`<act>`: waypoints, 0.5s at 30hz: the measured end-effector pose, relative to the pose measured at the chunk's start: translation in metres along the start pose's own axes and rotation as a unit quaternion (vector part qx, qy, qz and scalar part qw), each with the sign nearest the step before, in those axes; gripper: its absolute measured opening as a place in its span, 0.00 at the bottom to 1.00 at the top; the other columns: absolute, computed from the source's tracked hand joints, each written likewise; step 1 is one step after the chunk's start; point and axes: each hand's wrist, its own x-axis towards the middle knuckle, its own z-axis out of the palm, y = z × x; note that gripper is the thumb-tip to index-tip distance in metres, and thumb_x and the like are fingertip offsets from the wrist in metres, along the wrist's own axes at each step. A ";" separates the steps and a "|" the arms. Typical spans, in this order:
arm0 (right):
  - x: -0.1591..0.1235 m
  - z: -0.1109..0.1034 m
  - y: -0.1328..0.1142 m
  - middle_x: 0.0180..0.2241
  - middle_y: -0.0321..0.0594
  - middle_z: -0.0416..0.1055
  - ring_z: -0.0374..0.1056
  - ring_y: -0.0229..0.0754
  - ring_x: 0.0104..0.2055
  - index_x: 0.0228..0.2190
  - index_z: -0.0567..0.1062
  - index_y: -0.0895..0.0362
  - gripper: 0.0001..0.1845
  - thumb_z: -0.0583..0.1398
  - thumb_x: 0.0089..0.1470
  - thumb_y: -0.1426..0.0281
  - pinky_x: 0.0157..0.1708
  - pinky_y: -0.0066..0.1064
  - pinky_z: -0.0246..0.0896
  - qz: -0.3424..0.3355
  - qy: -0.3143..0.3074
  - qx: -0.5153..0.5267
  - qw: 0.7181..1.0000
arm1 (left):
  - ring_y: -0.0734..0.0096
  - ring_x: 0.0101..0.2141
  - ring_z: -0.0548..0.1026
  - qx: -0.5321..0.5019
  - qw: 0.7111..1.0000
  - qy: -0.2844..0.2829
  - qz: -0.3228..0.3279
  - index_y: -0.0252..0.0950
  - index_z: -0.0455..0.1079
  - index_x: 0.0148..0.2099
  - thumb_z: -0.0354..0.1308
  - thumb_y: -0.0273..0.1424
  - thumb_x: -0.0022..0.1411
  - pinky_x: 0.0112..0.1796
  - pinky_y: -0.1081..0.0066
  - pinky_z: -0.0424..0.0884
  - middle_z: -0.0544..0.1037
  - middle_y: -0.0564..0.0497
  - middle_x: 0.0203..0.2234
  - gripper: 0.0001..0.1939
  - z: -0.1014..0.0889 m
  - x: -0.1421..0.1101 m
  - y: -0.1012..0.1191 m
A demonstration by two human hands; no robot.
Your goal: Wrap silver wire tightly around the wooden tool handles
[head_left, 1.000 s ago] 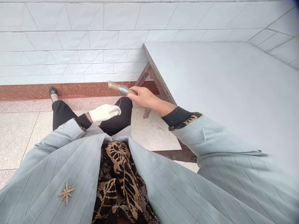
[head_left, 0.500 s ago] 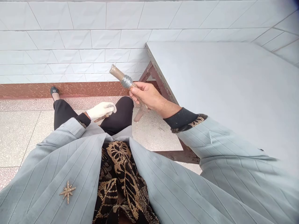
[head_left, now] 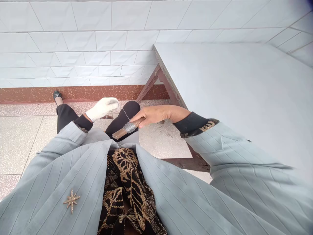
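My right hand (head_left: pixel 154 115), bare, grips a brown stick (head_left: pixel 122 132) with grey wire wound round its middle (head_left: pixel 129 127); the stick points down and left over my lap. My left hand (head_left: pixel 102 107) wears a white glove and is closed in a pinch above my knee. A thin strand of wire (head_left: pixel 125 114) runs from the gloved fingers down to the coil. A second brown piece shows just under the gloved hand, mostly hidden.
I sit in a grey pinstriped jacket and black trousers. A white-topped table (head_left: pixel 232 85) with a brown wooden frame stands at my right. White wall tiles and a brown skirting lie ahead, above a speckled floor. My black shoe (head_left: pixel 56 96) rests far left.
My right hand swung the wire-wound stick from pointing up and left down to my lap, tip now toward me. The gloved left hand rose slightly, keeping the strand taut.
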 end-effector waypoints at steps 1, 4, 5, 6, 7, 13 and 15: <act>0.000 0.001 -0.004 0.28 0.31 0.78 0.67 0.34 0.27 0.41 0.86 0.56 0.16 0.72 0.47 0.67 0.30 0.26 0.62 -0.001 -0.067 -0.003 0.998 | 0.76 0.26 0.68 -0.032 0.999 0.010 -0.014 0.34 0.71 0.34 0.55 0.31 0.66 0.33 0.70 0.68 0.74 0.52 0.26 0.08 0.000 0.001 -0.006; 0.003 0.005 -0.011 0.30 0.33 0.76 0.64 0.34 0.27 0.47 0.84 0.54 0.19 0.68 0.55 0.62 0.28 0.27 0.62 -0.050 0.042 0.032 0.997 | 0.76 0.26 0.68 -0.088 0.994 -0.008 -0.066 0.35 0.70 0.33 0.55 0.30 0.68 0.30 0.72 0.68 0.75 0.50 0.26 0.09 0.006 0.001 -0.015; 0.005 0.006 -0.012 0.30 0.34 0.75 0.64 0.35 0.27 0.48 0.83 0.55 0.19 0.67 0.57 0.61 0.29 0.28 0.62 -0.062 0.111 0.038 0.991 | 0.75 0.26 0.70 -0.093 0.991 -0.035 -0.084 0.35 0.70 0.33 0.55 0.31 0.68 0.29 0.72 0.68 0.75 0.50 0.26 0.10 0.008 0.000 -0.016; 0.007 0.006 -0.011 0.31 0.36 0.75 0.65 0.37 0.29 0.48 0.82 0.55 0.19 0.66 0.58 0.60 0.31 0.30 0.63 -0.067 0.177 0.033 0.981 | 0.74 0.27 0.71 -0.094 0.988 -0.069 -0.098 0.35 0.71 0.34 0.55 0.31 0.68 0.28 0.73 0.68 0.76 0.49 0.27 0.10 0.011 -0.002 -0.014; 0.009 0.007 -0.009 0.33 0.37 0.75 0.67 0.39 0.31 0.48 0.82 0.55 0.18 0.65 0.59 0.61 0.33 0.32 0.64 -0.064 0.236 0.012 0.970 | 0.73 0.27 0.72 -0.091 0.985 -0.104 -0.106 0.35 0.72 0.34 0.55 0.32 0.69 0.27 0.73 0.68 0.76 0.49 0.27 0.10 0.013 -0.004 -0.012; 0.016 0.001 0.003 0.39 0.46 0.78 0.71 0.50 0.40 0.47 0.81 0.57 0.14 0.62 0.60 0.68 0.40 0.38 0.60 0.087 0.258 -0.285 0.919 | 0.74 0.26 0.71 0.021 0.981 -0.186 -0.058 0.35 0.74 0.36 0.54 0.34 0.66 0.27 0.73 0.64 0.74 0.51 0.26 0.11 0.014 -0.010 0.017; 0.014 -0.003 0.003 0.37 0.46 0.78 0.70 0.47 0.36 0.43 0.82 0.58 0.12 0.62 0.60 0.69 0.38 0.36 0.58 0.141 0.131 -0.331 0.924 | 0.73 0.28 0.72 0.091 0.979 -0.177 -0.044 0.35 0.75 0.36 0.54 0.33 0.64 0.30 0.72 0.66 0.76 0.51 0.28 0.10 0.010 -0.009 0.023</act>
